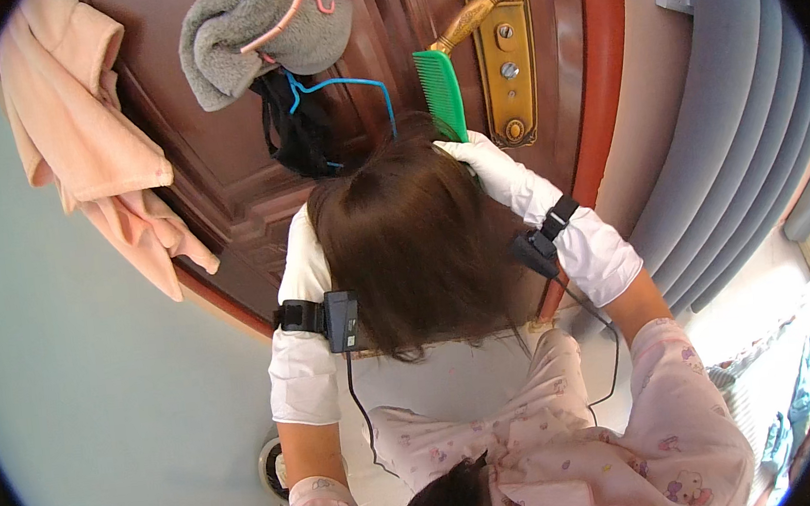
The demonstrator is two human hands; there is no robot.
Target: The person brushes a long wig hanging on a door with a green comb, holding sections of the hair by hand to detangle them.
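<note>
A mass of straight dark brown hair [404, 238] hangs in front of me. Whether it is a wig or a person's hair, I cannot tell. My right hand [491, 160], in a white glove, grips the lower end of a green plastic comb [449, 91] at the hair's upper right. The comb stands upright, its teeth facing left, with a few strands near its base. My left hand [307, 251], also gloved in white, reaches up along the hair's left side. Its fingers are hidden behind the hair.
A brown panelled door [177, 92] with a brass handle [476, 8] stands ahead. Near it hang a grey plush cloth [238, 42], a blue hanger [344, 81] and a peach garment [84, 108]. A grey ribbed curtain [713, 113] is at right. Cabled black devices [342, 321] are strapped at both wrists.
</note>
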